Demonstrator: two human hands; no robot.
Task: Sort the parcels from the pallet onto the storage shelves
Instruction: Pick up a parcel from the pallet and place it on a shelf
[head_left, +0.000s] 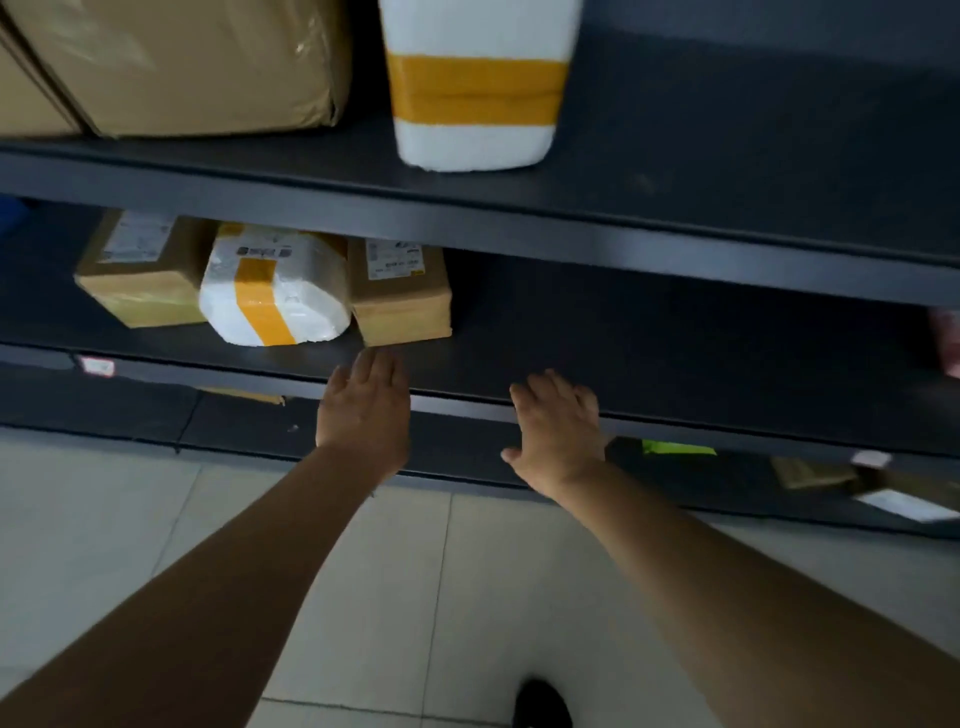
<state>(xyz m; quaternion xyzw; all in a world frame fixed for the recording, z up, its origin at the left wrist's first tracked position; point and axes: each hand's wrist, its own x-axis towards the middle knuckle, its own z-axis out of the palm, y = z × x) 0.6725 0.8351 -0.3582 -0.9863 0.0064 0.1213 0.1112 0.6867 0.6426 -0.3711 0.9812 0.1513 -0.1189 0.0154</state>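
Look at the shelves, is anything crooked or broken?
Nothing looks spilled or broken. The small white foam box on the middle shelf sits a little crooked between the left brown box and the right brown box, which stands straighter. The picture is too blurry to check for dents.

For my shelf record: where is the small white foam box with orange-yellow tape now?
Head view: the small white foam box stands left on the dark middle shelf, between two brown cardboard parcels.

Both bare hands reach flat and empty-fingered over the front edge of a dark metal shelf (649, 332), the left hand (363, 410) just before a tan cardboard parcel (402, 301). Beside that parcel lies a white foam box banded in yellow tape (270, 293); the right hand (558, 428) hovers apart.
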